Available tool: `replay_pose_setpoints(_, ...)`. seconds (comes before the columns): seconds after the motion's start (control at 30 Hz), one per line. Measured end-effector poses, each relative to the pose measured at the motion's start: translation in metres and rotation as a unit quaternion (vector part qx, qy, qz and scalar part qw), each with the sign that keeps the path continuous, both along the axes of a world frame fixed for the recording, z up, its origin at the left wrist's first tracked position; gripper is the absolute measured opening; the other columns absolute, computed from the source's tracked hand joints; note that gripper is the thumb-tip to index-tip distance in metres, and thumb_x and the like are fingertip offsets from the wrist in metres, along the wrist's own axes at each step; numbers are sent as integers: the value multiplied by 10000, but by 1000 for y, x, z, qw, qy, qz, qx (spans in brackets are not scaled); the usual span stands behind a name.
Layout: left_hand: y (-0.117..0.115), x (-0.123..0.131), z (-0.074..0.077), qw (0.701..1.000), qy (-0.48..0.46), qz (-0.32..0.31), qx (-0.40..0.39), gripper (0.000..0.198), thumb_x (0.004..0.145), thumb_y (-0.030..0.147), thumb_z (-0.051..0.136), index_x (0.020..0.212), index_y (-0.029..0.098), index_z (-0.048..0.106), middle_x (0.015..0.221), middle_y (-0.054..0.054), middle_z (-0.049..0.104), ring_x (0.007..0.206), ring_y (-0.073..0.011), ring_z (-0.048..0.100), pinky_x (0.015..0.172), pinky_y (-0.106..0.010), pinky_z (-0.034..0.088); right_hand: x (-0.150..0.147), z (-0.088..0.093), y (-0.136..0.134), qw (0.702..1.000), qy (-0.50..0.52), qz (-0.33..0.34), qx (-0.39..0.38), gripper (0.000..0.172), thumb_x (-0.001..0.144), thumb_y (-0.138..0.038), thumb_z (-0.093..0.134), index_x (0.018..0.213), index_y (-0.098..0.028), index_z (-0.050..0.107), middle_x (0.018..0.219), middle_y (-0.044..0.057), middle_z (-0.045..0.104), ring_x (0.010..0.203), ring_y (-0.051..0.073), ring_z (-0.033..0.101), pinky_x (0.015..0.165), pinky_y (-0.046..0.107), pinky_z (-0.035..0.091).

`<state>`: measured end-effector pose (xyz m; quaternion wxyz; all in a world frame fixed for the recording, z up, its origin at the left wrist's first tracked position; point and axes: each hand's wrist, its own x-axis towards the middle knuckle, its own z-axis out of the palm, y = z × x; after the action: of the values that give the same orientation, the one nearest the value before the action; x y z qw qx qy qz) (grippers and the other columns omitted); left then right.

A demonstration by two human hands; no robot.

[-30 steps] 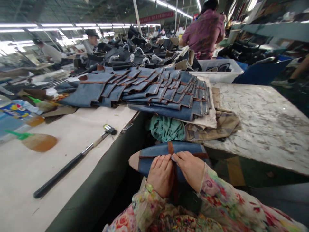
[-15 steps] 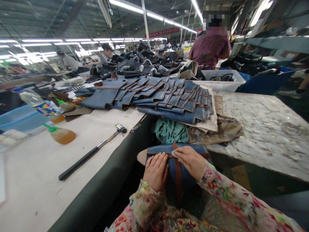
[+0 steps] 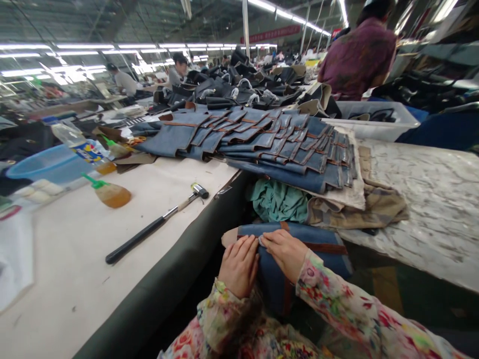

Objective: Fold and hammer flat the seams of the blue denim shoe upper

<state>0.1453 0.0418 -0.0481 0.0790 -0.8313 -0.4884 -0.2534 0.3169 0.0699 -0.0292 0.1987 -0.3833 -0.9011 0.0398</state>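
Now both hands sit on the blue denim piece (image 3: 318, 247) in the person's lap, below the near edge of the workbench. The left hand (image 3: 239, 264) lies flat with fingers together and almost straight, pressing the cloth rather than gripping it. The right hand (image 3: 286, 252) is just beside it, fingers bent a little, the tips touching the left fingertips near the top seam; whether anything is pinched under them I cannot tell. A second ago the brown strap (image 3: 288, 294) ran in plain sight between the two hands, and half a second ago it showed as a long strip down the middle of the piece; now only a short length shows below the right wrist and a bit above the knuckles. The piece itself spreads further to the right than before, its brown-trimmed edge reaching out past the right sleeve.

The view has also swung left: the hammer (image 3: 157, 224) lies on the pale bench top (image 3: 75, 279) as it did, but it and the amber glue bottle (image 3: 108, 193) sit further right in the picture, and a blue basin (image 3: 48, 167) has come into sight. The fanned stack of denim panels (image 3: 284, 144) rests beyond the hands, a teal cloth (image 3: 279, 199) bunched under its near edge. A person in a purple shirt (image 3: 355, 55) stands at the far right.
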Motion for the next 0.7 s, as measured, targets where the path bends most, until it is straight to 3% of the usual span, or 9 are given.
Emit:
replay_pose_setpoints(0.2,1,-31,-1,999,3,36,4,331,862,213,388,1152,162,537,1154,-43,597,1056,-177,506,889,-314,309,-35,3,13,998,-41,26,-43,312,854,-142,366,1113,-128,539,1081,80,568,943,205,470,822,330,473)
replay_pose_setpoints(0.37,-1,-35,-4,998,4,61,6,340,871,228,365,1148,138,542,1142,-62,600,1058,-191,495,881,-326,309,-45,2,18,997,-42,37,-49,308,860,-162,364,1115,-141,536,1086,66,563,949,201,467,813,320,474)
replay_pose_setpoints(0.5,-2,-29,-1,998,6,65,-18,347,869,284,396,1181,197,521,1165,-31,584,1070,-199,481,881,-337,311,-27,0,13,998,-40,37,-17,326,845,-135,381,1135,-138,529,1111,72,561,963,196,466,830,313,465)
replay_pose_setpoints(0.7,1,-22,3,995,21,73,-65,333,865,319,406,1166,251,531,1151,-24,579,1054,-221,482,869,-378,340,25,-7,-3,998,-49,12,48,337,812,-112,400,1108,-154,554,1075,80,581,932,192,492,758,306,497)
